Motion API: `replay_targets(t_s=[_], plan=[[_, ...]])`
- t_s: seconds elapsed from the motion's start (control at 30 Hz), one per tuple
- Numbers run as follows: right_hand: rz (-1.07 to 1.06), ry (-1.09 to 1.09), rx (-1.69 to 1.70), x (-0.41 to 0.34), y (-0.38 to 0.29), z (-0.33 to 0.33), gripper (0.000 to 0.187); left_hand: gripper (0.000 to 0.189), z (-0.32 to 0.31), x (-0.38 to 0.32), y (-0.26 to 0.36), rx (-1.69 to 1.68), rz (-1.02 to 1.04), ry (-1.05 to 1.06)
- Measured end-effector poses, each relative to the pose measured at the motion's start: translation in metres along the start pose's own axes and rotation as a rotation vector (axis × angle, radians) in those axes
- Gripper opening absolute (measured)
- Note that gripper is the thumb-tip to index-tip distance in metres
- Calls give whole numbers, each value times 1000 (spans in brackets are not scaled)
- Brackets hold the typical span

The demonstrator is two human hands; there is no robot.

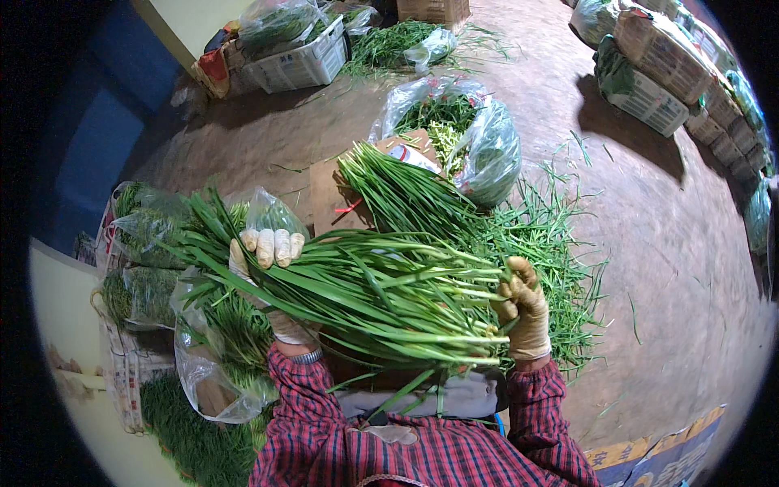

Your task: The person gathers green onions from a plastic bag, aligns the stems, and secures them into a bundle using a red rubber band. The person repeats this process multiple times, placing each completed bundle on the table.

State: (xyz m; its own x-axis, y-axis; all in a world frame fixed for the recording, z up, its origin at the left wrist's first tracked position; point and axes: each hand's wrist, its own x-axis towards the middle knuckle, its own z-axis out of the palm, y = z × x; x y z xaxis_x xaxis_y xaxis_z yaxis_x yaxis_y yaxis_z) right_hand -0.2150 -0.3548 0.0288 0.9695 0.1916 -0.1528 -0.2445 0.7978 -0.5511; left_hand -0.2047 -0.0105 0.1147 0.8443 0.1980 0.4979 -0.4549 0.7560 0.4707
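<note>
A loose bunch of garlic chives (377, 286) lies across the view, leafy ends to the left and pale stem ends to the right. My left hand (274, 252), in a soiled light glove, grips the leafy part with its fingers curled over the top. At the stem ends is my right hand (520, 304), also gloved, its fingers bent against some stems; whether it pinches any is unclear. Beyond the bunch, a second pile of chives (408, 189) rests on a cardboard sheet (325, 198), beside a red tie (349, 207).
An open plastic bag (496, 152) of trimmings stands ahead. Loose leaves (548, 243) are strewn over the floor to the right. Bagged greens (149, 292) are at the left. A white crate (298, 67) stands at the back left, and stacked crates (651, 100) at the right.
</note>
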Motion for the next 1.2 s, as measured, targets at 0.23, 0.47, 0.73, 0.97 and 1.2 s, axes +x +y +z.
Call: replay_targets(t_s=[0.23,0.47,0.73,0.97,1.2], plan=[[-93,-18,-495,-1,-36,21,24,33,5,3,14,88,75,-42],[204,-131,-797,3,3,70,18,32,16,2,7,139,88,-83],[124,167,-527,-20,-26,0,17,29,-22,8,31,-6,45,-178],[149,-236,-445,16,2,8,48,27,-31,15,19,-151,-55,-382],[150,-71,-538,27,10,38,20,24,-16,11,21,-118,-27,-338]])
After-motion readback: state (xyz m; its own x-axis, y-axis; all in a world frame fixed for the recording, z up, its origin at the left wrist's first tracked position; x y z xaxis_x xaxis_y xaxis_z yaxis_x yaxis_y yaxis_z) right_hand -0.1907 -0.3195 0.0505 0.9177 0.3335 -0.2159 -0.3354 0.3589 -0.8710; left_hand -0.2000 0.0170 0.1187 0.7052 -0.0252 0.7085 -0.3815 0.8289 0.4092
